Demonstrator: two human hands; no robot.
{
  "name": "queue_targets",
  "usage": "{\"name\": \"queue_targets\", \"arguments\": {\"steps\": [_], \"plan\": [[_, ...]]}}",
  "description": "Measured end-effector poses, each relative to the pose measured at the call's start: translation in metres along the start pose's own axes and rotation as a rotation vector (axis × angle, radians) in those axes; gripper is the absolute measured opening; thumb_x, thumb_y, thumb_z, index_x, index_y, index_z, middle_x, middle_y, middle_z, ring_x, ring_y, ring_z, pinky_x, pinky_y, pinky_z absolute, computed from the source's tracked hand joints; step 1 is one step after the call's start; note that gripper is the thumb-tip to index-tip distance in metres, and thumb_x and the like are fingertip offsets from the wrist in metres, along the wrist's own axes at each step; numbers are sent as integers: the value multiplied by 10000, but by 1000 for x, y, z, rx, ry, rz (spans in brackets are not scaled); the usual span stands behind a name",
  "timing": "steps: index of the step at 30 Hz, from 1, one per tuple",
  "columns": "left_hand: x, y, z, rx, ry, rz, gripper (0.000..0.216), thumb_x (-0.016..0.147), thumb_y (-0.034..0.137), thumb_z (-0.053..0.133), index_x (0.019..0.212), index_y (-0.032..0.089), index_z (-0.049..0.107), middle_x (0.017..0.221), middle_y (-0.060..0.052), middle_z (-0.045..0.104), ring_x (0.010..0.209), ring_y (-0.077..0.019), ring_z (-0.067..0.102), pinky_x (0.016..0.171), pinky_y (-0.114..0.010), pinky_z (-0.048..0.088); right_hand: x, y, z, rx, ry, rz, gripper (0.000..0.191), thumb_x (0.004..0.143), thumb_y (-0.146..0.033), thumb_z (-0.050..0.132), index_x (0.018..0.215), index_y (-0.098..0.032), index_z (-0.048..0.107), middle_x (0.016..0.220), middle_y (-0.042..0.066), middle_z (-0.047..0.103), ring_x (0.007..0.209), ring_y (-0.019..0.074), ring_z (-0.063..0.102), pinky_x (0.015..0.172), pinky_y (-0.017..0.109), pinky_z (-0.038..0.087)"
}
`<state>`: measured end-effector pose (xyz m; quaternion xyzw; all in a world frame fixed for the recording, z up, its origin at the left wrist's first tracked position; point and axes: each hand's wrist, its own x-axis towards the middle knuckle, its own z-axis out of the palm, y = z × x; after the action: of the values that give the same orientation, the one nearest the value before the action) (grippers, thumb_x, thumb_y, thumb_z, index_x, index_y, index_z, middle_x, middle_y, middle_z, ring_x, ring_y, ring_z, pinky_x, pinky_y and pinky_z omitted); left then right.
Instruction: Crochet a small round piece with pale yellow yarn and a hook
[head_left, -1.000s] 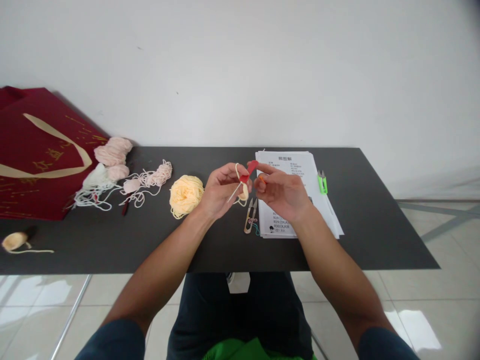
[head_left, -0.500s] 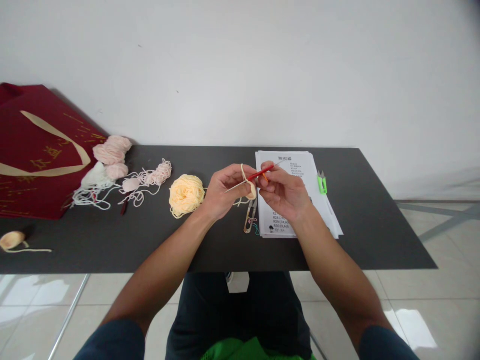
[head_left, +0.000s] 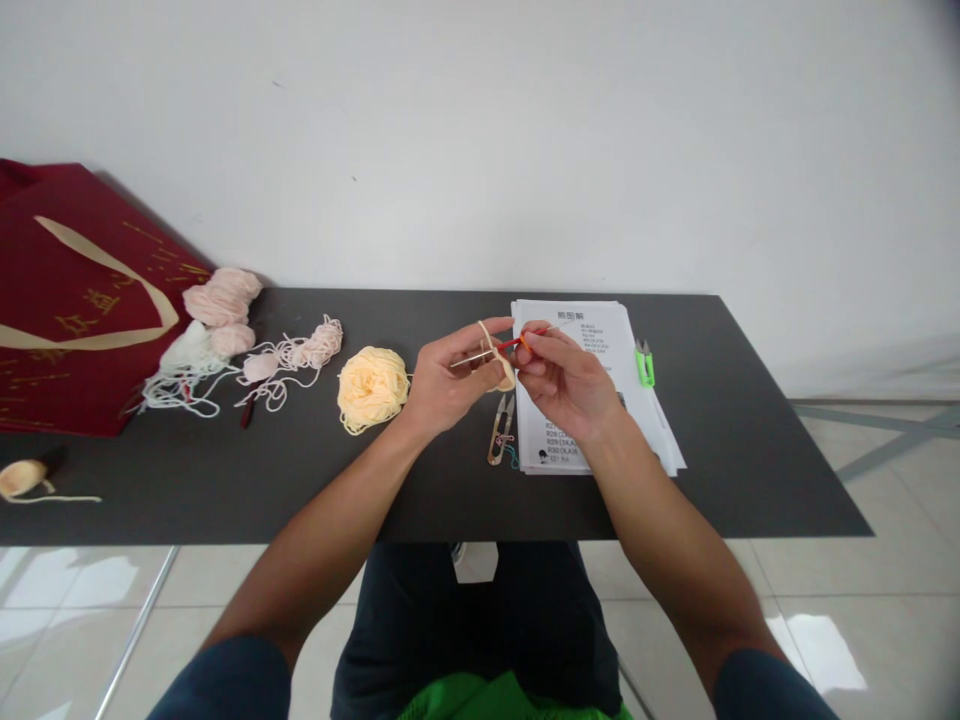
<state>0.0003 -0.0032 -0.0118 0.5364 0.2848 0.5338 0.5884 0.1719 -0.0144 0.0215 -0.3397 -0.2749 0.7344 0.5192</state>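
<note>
My right hand [head_left: 574, 388] with fingers clamped on a red-handled hook [head_left: 511, 344], my left hand [head_left: 448, 385] with fingers pinching a cream yarn piece [head_left: 507, 378], both above the table [head_left: 450, 495], the yellow yarn ball [head_left: 373, 389] beside my left hand, printed sheets [head_left: 553, 445] beneath my right.

- Bag [head_left: 82, 260] stands on the table [head_left: 750, 470], far left.
- Skein [head_left: 321, 344] lies right of the bag.
- Ball [head_left: 373, 389] lies right of the skein.
- Papers [head_left: 646, 428] lie farther right.
- Snips [head_left: 497, 434] lie just left of the papers.
</note>
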Motion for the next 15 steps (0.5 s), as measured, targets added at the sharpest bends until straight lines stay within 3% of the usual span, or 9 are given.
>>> {"name": "queue_targets", "arguments": {"steps": [5, 10, 15], "plan": [[2, 3, -5, 102, -58, 20, 329, 785, 263, 872, 1109, 229, 824, 954, -54, 806, 822, -180, 757, 748, -280, 616, 0, 1, -1, 13, -21, 13, 254, 719, -236, 863, 882, -204, 671, 677, -46, 658, 537, 46, 452, 417, 148, 286], [5, 2, -7, 80, -150, 107, 317, 762, 219, 870, 1069, 214, 792, 887, -30, 793, 802, -158, 755, 725, -254, 594, 0, 2, -2, 3, -28, 18, 269, 729, -240, 876, 922, -189, 695, 682, -40, 667, 548, 34, 494, 450, 124, 347], [3, -4, -4, 242, -88, 221, 289, 804, 203, 813, 1081, 212, 730, 900, -25, 769, 793, -140, 726, 751, -270, 578, -3, 2, 1, -109, 10, -25, 443, 717, -298, 905, 1108, -212, 718, 733, -36, 694, 614, 66, 560, 506, 173, 412]]}}
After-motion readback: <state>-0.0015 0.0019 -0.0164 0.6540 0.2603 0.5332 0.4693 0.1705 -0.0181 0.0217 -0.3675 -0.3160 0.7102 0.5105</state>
